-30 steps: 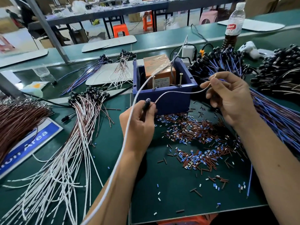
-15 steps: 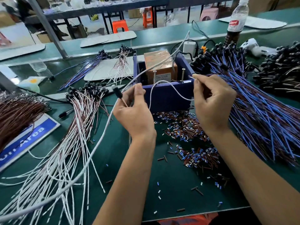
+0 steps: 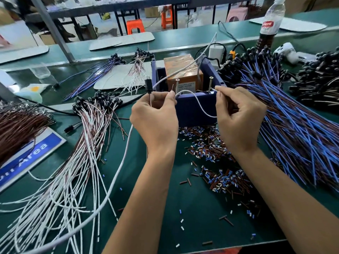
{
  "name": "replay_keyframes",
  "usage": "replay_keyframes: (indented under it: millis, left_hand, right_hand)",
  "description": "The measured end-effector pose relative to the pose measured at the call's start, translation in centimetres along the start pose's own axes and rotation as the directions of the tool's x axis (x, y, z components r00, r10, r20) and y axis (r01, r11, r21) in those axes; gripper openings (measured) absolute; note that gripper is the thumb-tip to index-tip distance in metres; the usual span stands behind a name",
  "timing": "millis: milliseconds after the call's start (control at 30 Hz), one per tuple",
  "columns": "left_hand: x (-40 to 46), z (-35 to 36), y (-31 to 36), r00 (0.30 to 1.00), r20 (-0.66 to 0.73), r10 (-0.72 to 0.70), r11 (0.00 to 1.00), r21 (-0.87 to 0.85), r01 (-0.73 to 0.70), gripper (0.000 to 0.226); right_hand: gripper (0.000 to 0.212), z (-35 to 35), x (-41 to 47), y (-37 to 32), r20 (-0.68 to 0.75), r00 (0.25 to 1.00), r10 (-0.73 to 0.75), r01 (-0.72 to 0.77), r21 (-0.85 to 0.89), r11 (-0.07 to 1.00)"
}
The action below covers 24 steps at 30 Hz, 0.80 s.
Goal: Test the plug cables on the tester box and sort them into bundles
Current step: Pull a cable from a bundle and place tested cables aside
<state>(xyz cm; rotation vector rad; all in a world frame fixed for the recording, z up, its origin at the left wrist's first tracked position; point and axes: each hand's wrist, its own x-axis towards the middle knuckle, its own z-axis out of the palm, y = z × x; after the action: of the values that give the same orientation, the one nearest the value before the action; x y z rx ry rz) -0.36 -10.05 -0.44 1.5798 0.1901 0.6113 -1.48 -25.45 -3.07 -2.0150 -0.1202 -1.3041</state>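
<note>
Head view is showing the testing step going on. The left hand (image 3: 156,114) is pinching a plug cable (image 3: 197,105) between curled fingers, with the black plug (image 3: 148,85) sticking up just above that hand and a bare brown wire end poking up by the left screw post (image 3: 177,86). The right hand (image 3: 238,114) is pinching the white wire's other end, fingers curled tight, and is holding it right at the right screw post (image 3: 211,83). Both posts are standing on the front wall of the blue tester box (image 3: 194,110), which is sitting just beyond both hands. I think both ends need to be touching the posts, then the person will be looking at the plug tip for a light. After that, the cable should be going to a bundle, maybe the white and brown pile (image 3: 78,143) lying left of the left hand, or else the blue pile (image 3: 293,110) right of the right hand. I cannot tell if the wire ends are really touching the posts, because the fingers are hiding them. The plug tip is too small to say if it is glowing. The orange block (image 3: 181,68) inside the box is half hidden by the box wall.
</note>
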Motion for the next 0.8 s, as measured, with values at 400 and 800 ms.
replay_keyframes:
  millis: [400, 800]
  left_hand:
    - [-0.70, -0.04, 0.14, 0.998, 0.025, 0.060, 0.996, 0.069, -0.062, 0.010]
    - [-0.93, -0.11, 0.04, 0.998, 0.026, 0.049, 0.999, 0.019, -0.050, 0.012]
  right_hand:
    - [0.017, 0.18, -0.18, -0.16, 0.011, 1.000, 0.005, -0.005, 0.019, 1.000]
    - [0.019, 0.07, -0.04, -0.19, -0.038, 0.999, 0.028, -0.027, 0.039, 0.999]
